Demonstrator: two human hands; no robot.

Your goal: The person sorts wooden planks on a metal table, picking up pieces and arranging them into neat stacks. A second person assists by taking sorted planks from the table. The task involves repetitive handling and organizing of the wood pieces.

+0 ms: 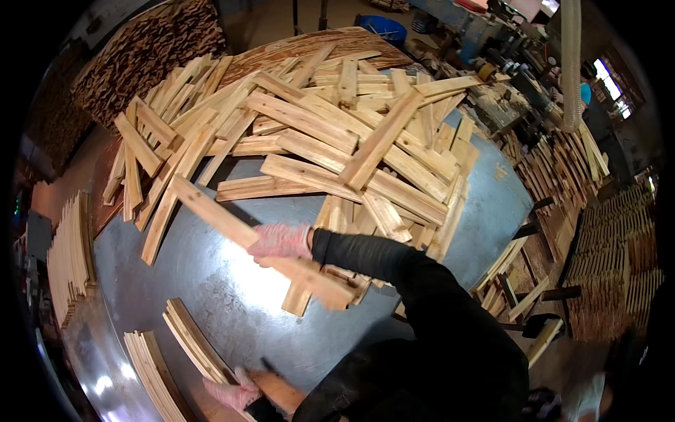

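Observation:
My right hand [283,243], in a pale pinkish glove, is closed around the middle of a wooden board [211,216]. The board is held slantwise above the metal table [197,271], its near end blurred. Low in the picture, my left hand [235,391], also gloved, grips the near end of a small stack of boards [191,341]. A browner piece of wood [279,391] shows just right of that hand; whether the fingers touch it I cannot tell. Left of the held stack lies another neat stack of boards [156,376].
A large jumbled heap of boards [309,133] covers the table's far side. Upright boards [70,253] line the left edge. Stacked wood [151,60] stands behind at left, more [612,260] at right. Machinery [499,77], a hanging hose [571,70] and a blue tub [383,28] are beyond.

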